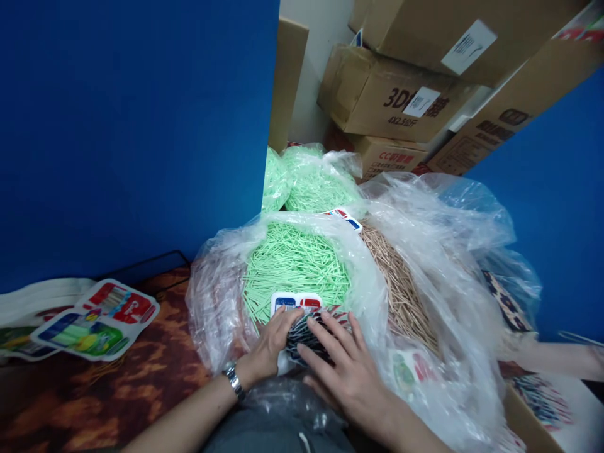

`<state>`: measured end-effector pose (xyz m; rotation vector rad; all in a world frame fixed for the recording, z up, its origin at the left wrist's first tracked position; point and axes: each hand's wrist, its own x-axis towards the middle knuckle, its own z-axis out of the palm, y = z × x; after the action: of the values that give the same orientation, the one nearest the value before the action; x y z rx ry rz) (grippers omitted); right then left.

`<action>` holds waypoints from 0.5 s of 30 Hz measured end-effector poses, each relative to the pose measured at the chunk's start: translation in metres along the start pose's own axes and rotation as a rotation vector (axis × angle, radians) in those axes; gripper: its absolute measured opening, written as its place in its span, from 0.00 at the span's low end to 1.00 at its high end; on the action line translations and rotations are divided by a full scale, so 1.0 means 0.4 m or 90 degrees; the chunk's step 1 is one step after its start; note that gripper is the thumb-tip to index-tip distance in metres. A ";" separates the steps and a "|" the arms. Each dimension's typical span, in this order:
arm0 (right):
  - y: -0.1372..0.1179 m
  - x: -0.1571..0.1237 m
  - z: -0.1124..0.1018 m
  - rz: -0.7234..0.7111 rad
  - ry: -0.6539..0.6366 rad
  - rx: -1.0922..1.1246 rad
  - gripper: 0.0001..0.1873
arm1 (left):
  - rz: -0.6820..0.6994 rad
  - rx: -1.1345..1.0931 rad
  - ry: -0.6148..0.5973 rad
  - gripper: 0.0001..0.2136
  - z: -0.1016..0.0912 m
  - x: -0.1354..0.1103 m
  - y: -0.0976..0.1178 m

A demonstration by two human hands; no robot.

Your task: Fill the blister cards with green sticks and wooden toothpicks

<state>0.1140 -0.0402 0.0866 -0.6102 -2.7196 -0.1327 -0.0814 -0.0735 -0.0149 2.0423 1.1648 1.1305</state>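
The left hand (271,343) curls around a dark striped bundle of thin sticks (306,336) and the right hand (346,371) lies spread over it, just short of the clear plastic bag of pale green sticks (295,264), seemingly gathering it, which calls for even pressure from both sides.

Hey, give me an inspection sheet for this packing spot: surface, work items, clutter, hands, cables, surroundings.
Surface: brown mottled tabletop, largely covered by bags.
Job's things: striped bundle at the edge of the green sticks in an open plastic bag; white tray with blue and red labels beside it.
Clutter: tan sticks in a second bag; printed cards at left.
Hands: left hand curled round the bundle's end; right hand flat on it, fingers spread.
Cables: thin black wire along the blue partition.
Surroundings: stacked cardboard boxes behind.
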 end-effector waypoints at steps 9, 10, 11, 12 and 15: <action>0.000 -0.012 0.023 0.010 -0.027 0.007 0.13 | 0.003 0.001 -0.007 0.35 0.009 -0.007 -0.011; 0.000 -0.012 0.022 0.004 -0.030 0.009 0.13 | 0.001 0.004 -0.006 0.36 0.010 -0.008 -0.012; 0.001 -0.011 0.021 -0.001 -0.032 0.012 0.14 | 0.002 0.006 -0.006 0.36 0.010 -0.008 -0.012; 0.001 -0.010 0.020 -0.001 -0.033 0.017 0.14 | 0.003 0.008 -0.006 0.36 0.010 -0.008 -0.013; -0.003 -0.002 0.015 0.026 -0.038 0.033 0.12 | 0.004 0.011 -0.006 0.38 0.009 -0.006 -0.011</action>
<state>0.1122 -0.0404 0.0808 -0.6653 -2.7562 -0.0333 -0.0808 -0.0736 -0.0212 2.0635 1.1679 1.1157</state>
